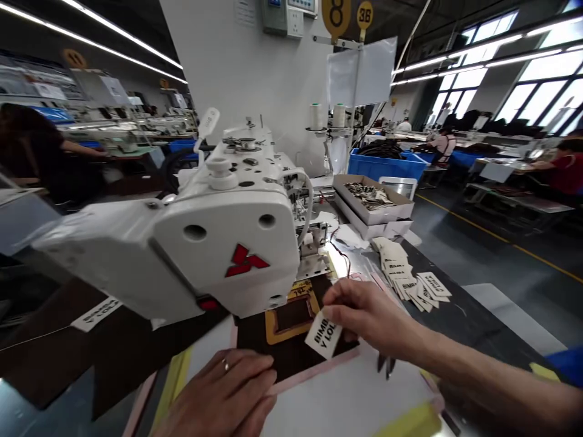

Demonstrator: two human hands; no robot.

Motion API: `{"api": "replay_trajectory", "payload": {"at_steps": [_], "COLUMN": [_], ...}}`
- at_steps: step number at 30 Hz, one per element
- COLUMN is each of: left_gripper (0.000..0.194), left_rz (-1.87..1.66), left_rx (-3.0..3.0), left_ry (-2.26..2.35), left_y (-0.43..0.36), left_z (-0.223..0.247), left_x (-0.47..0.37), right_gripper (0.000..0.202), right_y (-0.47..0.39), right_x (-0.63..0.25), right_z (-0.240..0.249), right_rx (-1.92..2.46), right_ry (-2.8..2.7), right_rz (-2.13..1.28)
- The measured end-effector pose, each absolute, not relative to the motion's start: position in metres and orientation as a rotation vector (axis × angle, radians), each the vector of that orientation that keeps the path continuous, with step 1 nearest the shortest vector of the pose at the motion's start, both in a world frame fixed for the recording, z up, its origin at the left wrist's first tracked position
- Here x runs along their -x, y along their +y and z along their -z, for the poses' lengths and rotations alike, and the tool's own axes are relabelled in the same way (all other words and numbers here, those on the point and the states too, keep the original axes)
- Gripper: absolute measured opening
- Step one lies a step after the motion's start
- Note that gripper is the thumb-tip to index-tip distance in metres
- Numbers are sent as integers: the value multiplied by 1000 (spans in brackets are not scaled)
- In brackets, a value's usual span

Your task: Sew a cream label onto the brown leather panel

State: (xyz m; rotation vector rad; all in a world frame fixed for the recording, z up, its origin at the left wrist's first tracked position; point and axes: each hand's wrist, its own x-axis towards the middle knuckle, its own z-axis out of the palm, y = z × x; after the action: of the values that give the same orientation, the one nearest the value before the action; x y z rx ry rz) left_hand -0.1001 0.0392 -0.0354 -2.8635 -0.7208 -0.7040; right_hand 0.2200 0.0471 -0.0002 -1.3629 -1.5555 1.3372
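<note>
the right hand (364, 315) pinches a label (323, 337) at one end, likely for control, above brown fabric (292, 359); left hand (223, 394) lies flat, perhaps steadying; more labels (397, 270) sit toward the right edge of the table (458, 321).

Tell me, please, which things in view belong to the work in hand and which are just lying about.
Likely in use:
label in the right hand
brown fabric beside the left hand
yellow frame
white sewing machine
label pile

Apparently just nearby:
blue bin
number 36 sign
</note>
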Motion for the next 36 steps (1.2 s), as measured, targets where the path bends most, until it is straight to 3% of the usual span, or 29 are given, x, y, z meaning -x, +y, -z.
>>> {"api": "replay_trajectory", "payload": {"at_steps": [9, 16, 23, 30, 33, 36], "left_gripper": [29, 23, 38, 56, 57, 58], "left_rz": [627, 758, 569, 462, 435, 375], "left_rx": [2888, 2905, 2845, 2811, 2846, 2856], "left_ry": [-783, -845, -735, -735, -737, -760], "left_y": [45, 48, 53, 58, 62, 64], "left_z": [27, 15, 19, 32, 34, 37], "left_x": [88, 76, 74, 72, 77, 83], "right_gripper": [7, 15, 19, 17, 23, 25], "right_y": [97, 88, 86, 76, 71, 69], "right_x": [-178, -171, -159, -173, -182, -186], "right_z": [15, 22, 29, 17, 17, 22], "right_rx": [1565, 1674, 1780, 1655, 1358, 1029], "right_ry": [-1867, -2054, -2089, -2300, -2455, -2602], "right_rz": [-943, -705, -543, -342, -149, -172]}}
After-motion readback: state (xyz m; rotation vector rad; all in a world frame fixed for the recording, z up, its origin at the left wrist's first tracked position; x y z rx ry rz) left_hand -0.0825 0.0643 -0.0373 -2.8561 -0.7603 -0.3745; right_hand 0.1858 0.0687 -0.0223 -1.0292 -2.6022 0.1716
